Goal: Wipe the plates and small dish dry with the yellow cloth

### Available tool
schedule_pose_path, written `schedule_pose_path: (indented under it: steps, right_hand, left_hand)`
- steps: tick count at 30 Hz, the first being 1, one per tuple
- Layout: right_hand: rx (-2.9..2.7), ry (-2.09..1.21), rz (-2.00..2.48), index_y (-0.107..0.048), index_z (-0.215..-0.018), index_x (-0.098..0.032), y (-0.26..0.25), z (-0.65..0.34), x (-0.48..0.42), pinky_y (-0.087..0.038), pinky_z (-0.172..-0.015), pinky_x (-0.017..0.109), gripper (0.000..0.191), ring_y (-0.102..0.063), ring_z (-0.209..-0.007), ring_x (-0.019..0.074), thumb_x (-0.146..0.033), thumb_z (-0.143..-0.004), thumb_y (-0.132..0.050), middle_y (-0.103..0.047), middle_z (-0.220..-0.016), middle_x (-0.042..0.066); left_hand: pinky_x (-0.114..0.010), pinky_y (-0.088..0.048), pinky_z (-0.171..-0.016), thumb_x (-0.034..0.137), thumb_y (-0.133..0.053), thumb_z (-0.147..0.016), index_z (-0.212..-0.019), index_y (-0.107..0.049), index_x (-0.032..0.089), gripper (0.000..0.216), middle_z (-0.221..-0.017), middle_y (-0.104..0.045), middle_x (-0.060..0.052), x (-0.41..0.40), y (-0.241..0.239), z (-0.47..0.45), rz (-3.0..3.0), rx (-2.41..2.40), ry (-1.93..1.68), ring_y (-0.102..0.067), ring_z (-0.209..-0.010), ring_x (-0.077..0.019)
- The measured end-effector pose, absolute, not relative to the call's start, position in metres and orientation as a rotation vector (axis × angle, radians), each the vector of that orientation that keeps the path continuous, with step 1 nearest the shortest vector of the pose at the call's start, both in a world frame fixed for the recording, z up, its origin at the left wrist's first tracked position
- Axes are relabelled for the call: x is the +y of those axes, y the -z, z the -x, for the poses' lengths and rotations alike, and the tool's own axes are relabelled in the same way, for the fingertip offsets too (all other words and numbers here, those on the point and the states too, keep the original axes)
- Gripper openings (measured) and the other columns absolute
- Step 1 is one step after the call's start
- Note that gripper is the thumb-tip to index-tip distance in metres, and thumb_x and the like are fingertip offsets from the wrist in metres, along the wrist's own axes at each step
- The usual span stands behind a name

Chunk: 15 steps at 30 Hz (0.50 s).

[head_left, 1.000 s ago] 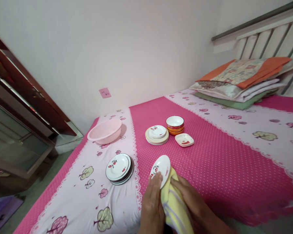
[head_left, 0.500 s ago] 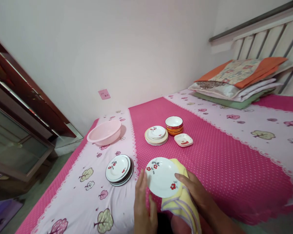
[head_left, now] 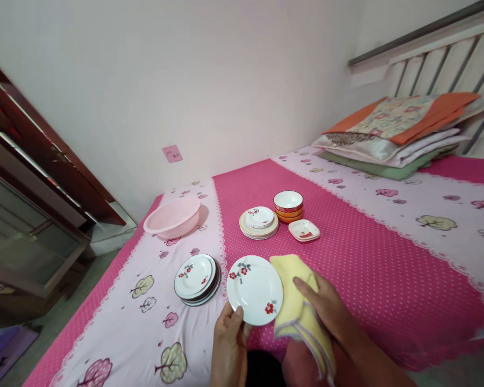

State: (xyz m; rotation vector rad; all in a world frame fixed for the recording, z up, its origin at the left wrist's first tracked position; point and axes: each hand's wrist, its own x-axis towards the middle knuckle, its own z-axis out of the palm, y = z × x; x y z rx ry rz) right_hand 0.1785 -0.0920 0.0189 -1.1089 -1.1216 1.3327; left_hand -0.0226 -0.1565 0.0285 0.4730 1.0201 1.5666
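Note:
My left hand point(head_left: 229, 344) pinches the near rim of a white plate with red flowers point(head_left: 255, 289), holding it face up above the bed. My right hand point(head_left: 326, 309) grips a yellow cloth point(head_left: 296, 306) that lies against the plate's right edge. Left of the plate, a stack of similar flowered plates point(head_left: 197, 278) rests on the pink bedspread point(head_left: 367, 269).
Farther back stand a stack of small plates point(head_left: 259, 222), stacked orange bowls point(head_left: 288, 206) and a small square dish point(head_left: 304, 230). A pink basin point(head_left: 172, 216) sits at the bed's far left corner. Folded bedding point(head_left: 395, 134) lies by the headboard. A wooden cabinet point(head_left: 32, 177) stands at left.
The plate turned from tilted on edge to flat and face up, shifting left. My left hand moved from its face to its near rim; the cloth came off the plate to its right side.

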Motion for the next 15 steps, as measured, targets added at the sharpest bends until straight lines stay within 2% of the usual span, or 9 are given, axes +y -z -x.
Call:
schedule_pose_path:
  steps: [5,8,10,15]
  right_hand:
    - [-1.388,-0.737,1.276,-0.065,-0.116,-0.018,-0.04,-0.191,-0.099,-0.06,-0.073,0.035,0.046,-0.074,-0.081,0.0263,-0.057,-0.09,-0.065,-0.078,-0.094,0.008]
    - [-1.745,-0.511,1.093,-0.062,-0.13,-0.02,-0.041,-0.178,-0.109,-0.059,-0.091,0.038,0.042,-0.072,-0.104,0.0278,-0.041,-0.094,-0.065,-0.075,-0.118,0.012]
    - [-1.974,-0.433,0.985,-0.06,-0.137,-0.02,-0.036,-0.168,-0.116,-0.054,-0.105,0.043,0.048,-0.065,-0.122,0.0297,-0.026,-0.09,-0.065,-0.069,-0.134,0.013]
    - [-2.256,-0.442,0.929,-0.06,-0.142,-0.021,-0.025,-0.149,-0.13,-0.048,-0.112,0.048,0.062,-0.06,-0.128,0.0311,-0.01,-0.081,-0.061,-0.065,-0.142,0.012]
  left_hand:
    - [-0.046,-0.053,-0.107,0.04,-0.086,-0.078,-0.135,-0.071,0.023,0.061,-0.136,-0.072,-0.016,-0.158,-0.021,0.026,-0.53,1.062,-1.535,-0.067,-0.126,-0.0343]
    - [-0.046,-0.055,-0.104,0.044,-0.087,-0.076,-0.132,-0.073,0.024,0.061,-0.136,-0.072,-0.016,-0.158,-0.016,0.022,-0.603,1.079,-1.497,-0.069,-0.121,-0.0346]
    - [-0.044,-0.055,-0.102,0.044,-0.087,-0.077,-0.129,-0.075,0.025,0.057,-0.137,-0.071,-0.015,-0.159,-0.015,0.019,-0.673,1.103,-1.478,-0.07,-0.119,-0.0341]
    - [-0.044,-0.054,-0.102,0.042,-0.084,-0.078,-0.123,-0.077,0.023,0.05,-0.129,-0.075,-0.014,-0.158,-0.018,0.021,-0.723,1.14,-1.467,-0.07,-0.116,-0.0333]
